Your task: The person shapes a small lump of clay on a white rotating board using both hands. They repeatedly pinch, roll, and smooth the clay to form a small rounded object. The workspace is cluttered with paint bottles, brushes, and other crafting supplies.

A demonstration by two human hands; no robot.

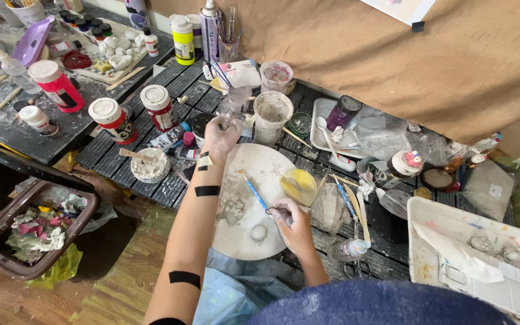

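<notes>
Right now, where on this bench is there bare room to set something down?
The round white board has bare surface between the left hand and the blue-handled brush. The paint jars on the left and the white trays on the right are crowded.

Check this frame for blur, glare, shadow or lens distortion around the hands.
Head view: lighting soft and even, no harsh glare; left hand slightly motion-blurred near a clear cup; right hand sharper, over the round white board; wide-angle bending at the edges; dark floor shadow at left.
</notes>
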